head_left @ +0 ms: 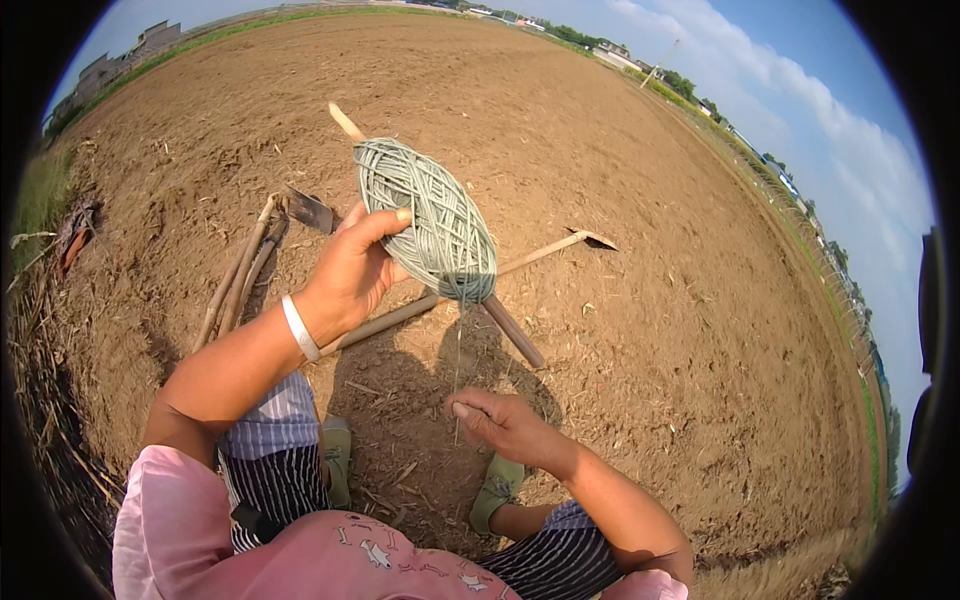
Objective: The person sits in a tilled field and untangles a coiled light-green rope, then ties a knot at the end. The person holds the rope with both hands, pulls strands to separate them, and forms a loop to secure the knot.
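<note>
My left hand [357, 262] grips a large wound ball of grey-green string [425, 205], thumb on its near side and fingers behind it. A wooden stick [514, 333] runs through the ball, its pale end poking out at the upper left and its darker end at the lower right. From the ball's lower end a thin strand of string [459, 350] hangs down to my right hand [500, 422]. Those fingers are closed in a pinch around the strand, below the ball and apart from it.
On the soil beyond my feet lies a long-handled hoe [540, 255], passing behind the ball. More wooden handles [235, 275] with a metal blade [309, 211] lie to the left. Dry stalks [50, 400] edge the far left. A wide tilled field [700, 300] stretches ahead. My green shoes [496, 490] stand on the soil.
</note>
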The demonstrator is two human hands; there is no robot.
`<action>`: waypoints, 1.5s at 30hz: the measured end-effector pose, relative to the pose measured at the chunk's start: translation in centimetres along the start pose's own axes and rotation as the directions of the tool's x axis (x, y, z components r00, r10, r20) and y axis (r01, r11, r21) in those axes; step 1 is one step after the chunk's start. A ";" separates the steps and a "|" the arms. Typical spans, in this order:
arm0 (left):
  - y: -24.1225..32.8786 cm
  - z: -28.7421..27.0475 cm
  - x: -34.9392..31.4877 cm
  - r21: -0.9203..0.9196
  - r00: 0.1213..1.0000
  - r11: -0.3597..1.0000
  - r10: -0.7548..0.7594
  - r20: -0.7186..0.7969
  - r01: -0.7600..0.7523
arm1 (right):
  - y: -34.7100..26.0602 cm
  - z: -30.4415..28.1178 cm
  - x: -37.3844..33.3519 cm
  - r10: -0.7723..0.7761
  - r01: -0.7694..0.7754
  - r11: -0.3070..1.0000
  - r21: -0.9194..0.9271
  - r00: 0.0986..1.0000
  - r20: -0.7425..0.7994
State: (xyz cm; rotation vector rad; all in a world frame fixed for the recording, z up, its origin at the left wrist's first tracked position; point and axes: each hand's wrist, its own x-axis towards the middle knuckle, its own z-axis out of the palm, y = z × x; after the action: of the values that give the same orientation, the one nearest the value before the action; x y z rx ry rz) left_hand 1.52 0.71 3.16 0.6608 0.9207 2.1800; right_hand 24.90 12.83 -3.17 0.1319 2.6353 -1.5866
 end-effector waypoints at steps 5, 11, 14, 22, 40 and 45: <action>-0.9 -0.3 -0.6 -0.044 0.907 0.948 -0.289 0.305 0.316 | 5.3 -3.3 0.0 0.170 -0.245 0.905 -0.349 0.958 -0.232; -2.7 -2.2 0.1 0.901 0.750 0.425 -0.570 0.337 -0.082 | 4.4 -7.6 -3.7 0.085 -0.341 0.787 -0.514 0.885 -0.457; -5.2 -3.4 -0.4 0.913 0.700 0.062 -0.623 0.350 -0.402 | 1.0 -6.8 -3.7 -0.164 -0.182 0.677 -0.713 0.907 -0.387; -5.3 -0.3 -4.2 0.671 0.392 0.395 -0.584 0.711 -0.628 | 3.8 -9.1 -5.0 0.028 -0.226 0.929 -0.294 0.833 -0.552; 0.6 -0.9 1.1 -0.091 0.998 0.995 -0.047 0.030 0.049 | -0.3 -1.0 -0.5 0.001 -0.004 0.993 -0.117 0.999 -0.032; -1.4 -1.8 0.4 0.034 0.906 0.945 -0.322 0.276 0.326 | 7.3 -3.7 -0.2 0.120 -0.187 0.930 -0.315 0.968 -0.220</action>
State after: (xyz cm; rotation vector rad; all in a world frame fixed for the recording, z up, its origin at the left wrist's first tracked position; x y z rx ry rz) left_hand 0.65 0.98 1.07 0.7289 0.8019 1.7444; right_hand 25.81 19.52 -7.82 0.4882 2.9112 -1.1105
